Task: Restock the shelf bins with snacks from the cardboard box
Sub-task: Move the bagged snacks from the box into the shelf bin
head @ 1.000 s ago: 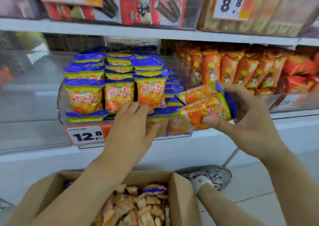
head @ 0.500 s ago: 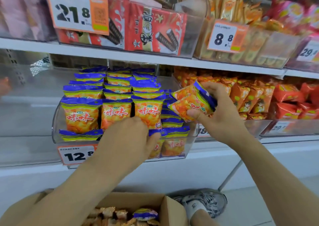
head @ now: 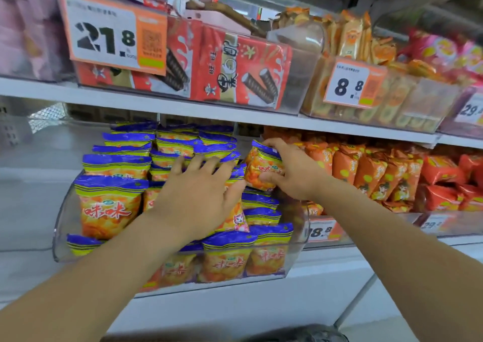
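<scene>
A clear plastic shelf bin (head: 58, 226) holds several rows of orange snack packets with blue tops (head: 108, 205). My right hand (head: 295, 174) grips a small bunch of the same packets (head: 261, 169) upright over the bin's right side. My left hand (head: 198, 198) lies flat with fingers spread on the standing packets in the middle of the bin, pressing them back. The cardboard box is out of view.
An orange-packet bin (head: 386, 174) sits right of the blue-top bin. The shelf above (head: 183, 106) carries red boxed snacks (head: 235, 75) and price tags 21.8 (head: 112, 38) and 8.8 (head: 350, 85). A shoe (head: 300, 335) shows at the bottom edge.
The view tilted up and the box dropped out of sight. My right hand carried the packets left and up into the bin; my left hand moved up onto the middle rows.
</scene>
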Demonstrator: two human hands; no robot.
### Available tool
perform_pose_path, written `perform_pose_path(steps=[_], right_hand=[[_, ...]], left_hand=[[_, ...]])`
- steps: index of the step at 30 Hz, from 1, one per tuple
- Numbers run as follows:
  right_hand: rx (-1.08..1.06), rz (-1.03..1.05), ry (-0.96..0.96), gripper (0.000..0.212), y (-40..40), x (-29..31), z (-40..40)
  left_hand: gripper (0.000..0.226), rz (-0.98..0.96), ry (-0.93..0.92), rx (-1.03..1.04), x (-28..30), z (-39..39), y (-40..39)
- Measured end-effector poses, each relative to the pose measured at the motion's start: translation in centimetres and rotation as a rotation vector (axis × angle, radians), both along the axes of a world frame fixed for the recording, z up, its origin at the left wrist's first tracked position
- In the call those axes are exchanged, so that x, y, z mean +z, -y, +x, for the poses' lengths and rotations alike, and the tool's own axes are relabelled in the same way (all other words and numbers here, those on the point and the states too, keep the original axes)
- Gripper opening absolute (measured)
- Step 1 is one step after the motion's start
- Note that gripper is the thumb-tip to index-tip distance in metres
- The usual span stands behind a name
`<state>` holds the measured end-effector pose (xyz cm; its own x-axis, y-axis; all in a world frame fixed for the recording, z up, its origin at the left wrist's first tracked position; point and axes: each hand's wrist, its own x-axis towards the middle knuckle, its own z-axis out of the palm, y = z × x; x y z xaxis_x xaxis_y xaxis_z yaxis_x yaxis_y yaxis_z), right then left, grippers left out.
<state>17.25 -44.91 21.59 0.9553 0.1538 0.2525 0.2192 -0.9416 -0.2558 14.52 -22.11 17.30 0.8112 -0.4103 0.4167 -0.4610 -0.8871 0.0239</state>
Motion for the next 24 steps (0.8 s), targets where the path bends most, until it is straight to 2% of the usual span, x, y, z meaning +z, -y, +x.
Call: perform_pose_path(steps=[6,11,17,22,24], right_hand=[[-0.088,-0.094,-0.146,0.08,-2.2,0.9,4.1],[-0.066,-0.093,-0.131,0.068,-2.5,0.4,6.9],[-0.037,-0.036,-0.026,0.068,-2.3,0.2,7.4],[-0.02,-0.093,-0.097,0.065,-3.2,0.3,7.4],[-0.038,0.005,-0.102,0.067,-3.2,0.5,7.5]], left_hand=[[0.063,-0.094,0.087,0.003,-1.3,0.0,0.4],[0.062,-0.133,0.107,-0.008,-1.9,0.2,0.2],[0.063,-0.154,0.119,-0.012,-2.2,0.1,0.1],[0.064,-0.161,0.115,-0.006,-2.3,0.0,0.2],[0.064,-0.167,0.111,-0.008,-2.3,-0.1,0.2]])
